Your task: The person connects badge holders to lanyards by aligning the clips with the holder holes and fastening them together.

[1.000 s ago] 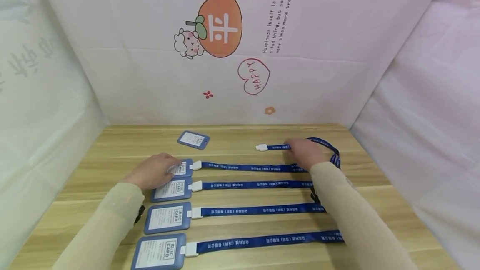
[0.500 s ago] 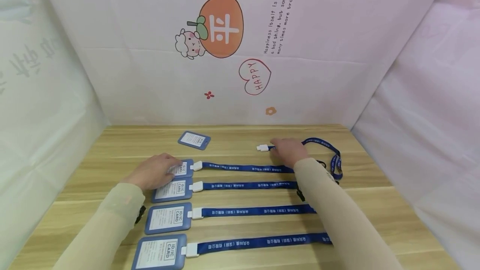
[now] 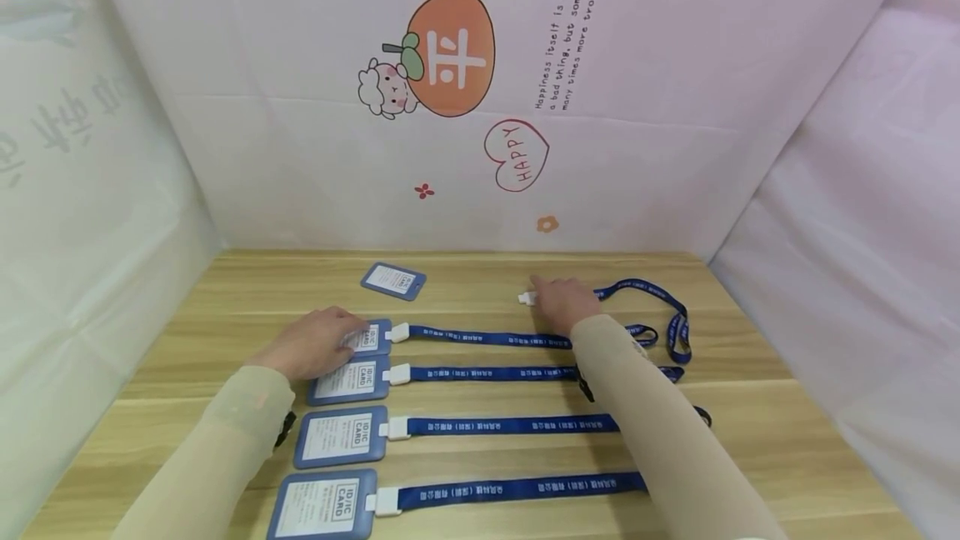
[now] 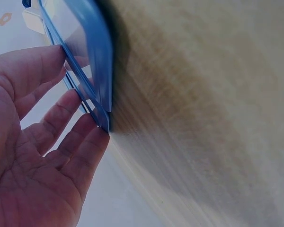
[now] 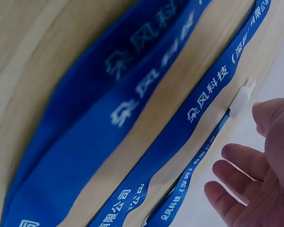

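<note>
My left hand [image 3: 315,344] rests its fingertips on the farthest blue ID card holder [image 3: 372,337] of a left-hand column. In the left wrist view, thumb and fingertips touch the edges of card holders [image 4: 100,56], with the fingers mostly straight. My right hand [image 3: 564,304] is over a loose blue lanyard [image 3: 641,286] at the back, beside its white clip [image 3: 527,299]. The right wrist view shows that hand [image 5: 260,175] with fingers spread and slightly bent, near the white clip [image 5: 241,99] and gripping nothing.
Nearer card holders [image 3: 337,437] lie in the column, each joined by a white clip to a blue lanyard [image 3: 510,424] stretched rightward. A separate card holder [image 3: 393,281] lies at the back of the wooden table [image 3: 465,273]. White printed sheets [image 3: 300,182] enclose three sides.
My right hand has slid left along the back lanyard to its white clip, uncovering more strap behind it. My left hand stays on the farthest card holder of the column.
</note>
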`<act>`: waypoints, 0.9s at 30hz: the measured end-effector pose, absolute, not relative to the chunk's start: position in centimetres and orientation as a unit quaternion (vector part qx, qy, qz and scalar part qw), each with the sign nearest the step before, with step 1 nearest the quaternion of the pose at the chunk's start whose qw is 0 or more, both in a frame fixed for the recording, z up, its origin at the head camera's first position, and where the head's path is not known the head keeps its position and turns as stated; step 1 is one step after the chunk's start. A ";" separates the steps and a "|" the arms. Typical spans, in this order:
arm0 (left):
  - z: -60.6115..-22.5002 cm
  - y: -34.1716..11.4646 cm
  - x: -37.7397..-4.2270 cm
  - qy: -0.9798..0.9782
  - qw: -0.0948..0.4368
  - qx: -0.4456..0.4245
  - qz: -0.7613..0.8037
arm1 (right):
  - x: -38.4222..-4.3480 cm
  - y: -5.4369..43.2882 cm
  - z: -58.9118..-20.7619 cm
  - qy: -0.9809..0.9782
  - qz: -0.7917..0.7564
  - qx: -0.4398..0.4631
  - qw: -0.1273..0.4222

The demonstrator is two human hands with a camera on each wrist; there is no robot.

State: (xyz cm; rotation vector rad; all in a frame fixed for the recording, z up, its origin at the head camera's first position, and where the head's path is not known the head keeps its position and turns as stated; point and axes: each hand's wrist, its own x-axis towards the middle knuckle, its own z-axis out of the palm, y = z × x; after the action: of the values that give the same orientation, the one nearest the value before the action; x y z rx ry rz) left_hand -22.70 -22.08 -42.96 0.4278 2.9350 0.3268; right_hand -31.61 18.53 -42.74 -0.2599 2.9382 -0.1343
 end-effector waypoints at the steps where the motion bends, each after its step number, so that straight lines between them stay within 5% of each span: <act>1: -42.9 -22.1 -22.7 0.981 0.078 0.143 0.109 | -31.6 18.4 -42.8 0.991 -0.041 -0.090 0.093; 27: -42.7 -21.9 -22.4 0.981 0.075 0.143 0.108 | -32.0 18.6 -43.3 0.990 0.021 -0.111 0.086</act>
State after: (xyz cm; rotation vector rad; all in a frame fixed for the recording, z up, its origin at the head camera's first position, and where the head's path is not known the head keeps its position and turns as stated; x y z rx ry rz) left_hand -22.38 -21.88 -42.74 0.4301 2.9417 0.3235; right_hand -31.98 18.63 -43.31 -0.3311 2.9504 0.0640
